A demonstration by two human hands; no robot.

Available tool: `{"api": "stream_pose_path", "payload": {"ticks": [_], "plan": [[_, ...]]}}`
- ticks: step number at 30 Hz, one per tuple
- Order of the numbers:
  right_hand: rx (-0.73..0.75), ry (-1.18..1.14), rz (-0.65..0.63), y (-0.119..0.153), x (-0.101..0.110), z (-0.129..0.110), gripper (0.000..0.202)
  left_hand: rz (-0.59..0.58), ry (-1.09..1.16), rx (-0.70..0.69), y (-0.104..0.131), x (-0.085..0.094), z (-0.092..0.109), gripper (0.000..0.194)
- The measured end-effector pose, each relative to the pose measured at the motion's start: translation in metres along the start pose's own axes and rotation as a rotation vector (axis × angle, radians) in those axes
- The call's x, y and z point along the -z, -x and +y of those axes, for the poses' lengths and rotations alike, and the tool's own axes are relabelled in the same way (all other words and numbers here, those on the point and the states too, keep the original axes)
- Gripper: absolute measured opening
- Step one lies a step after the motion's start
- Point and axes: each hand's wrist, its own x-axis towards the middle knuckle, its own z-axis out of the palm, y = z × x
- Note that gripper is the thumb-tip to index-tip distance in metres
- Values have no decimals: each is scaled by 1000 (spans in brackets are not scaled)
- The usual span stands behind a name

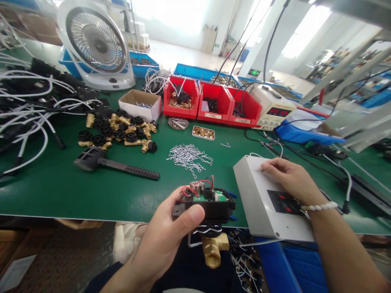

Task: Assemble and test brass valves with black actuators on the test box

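Observation:
My left hand (pixel 171 232) is wrapped round a motorized valve, held upright at the table's front edge. Its black actuator housing (pixel 210 211) has no lid, so a green circuit board, red wires and a small silver motor show. Under the housing sits a brass valve body (pixel 214 249), with a bent wire clip between them. My right hand (pixel 290 177) rests over a grey control box (pixel 256 203), thumb and fingertips pinched on a small part near its far edge; the fingers mostly hide that part. A dark panel with red elements shows beneath the right wrist.
A black mallet (pixel 122 166) and a heap of wire clips (pixel 186 156) lie on the green table (pixel 122 199). Behind are brass valve fittings (pixel 119 130), red bins (pixel 181 108), a fan (pixel 97 44) and a power supply (pixel 273 108). White cables (pixel 30 118) crowd the left.

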Motion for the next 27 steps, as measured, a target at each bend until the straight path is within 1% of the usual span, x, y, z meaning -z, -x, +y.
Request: {"api": "stream_pose_path", "payload": {"ticks": [4, 7, 13, 18, 22, 24, 27], "plan": [[-9, -41, -47, -2, 0, -2, 46, 24, -78, 34, 6, -1, 4, 57], [-21, -38, -49, -2, -1, -1, 45, 34, -125, 61, 11, -5, 6, 60], [-44, -52, -39, 1, -1, -1, 41, 42, -114, 78, 15, -12, 4, 61], [-62, -64, -36, 1, -1, -1, 41, 28, -118, 84, 13, -7, 2, 63], [-68, -69, -39, 1, -1, -1, 42, -33, -79, 41, 7, 0, 1, 52], [-70, -69, -36, 1, -1, -1, 42, -25, -95, 11, 5, 1, 2, 49], [-73, -67, -35, 1, -1, -1, 42, 8, -110, 17, 7, -3, 5, 51]]}}
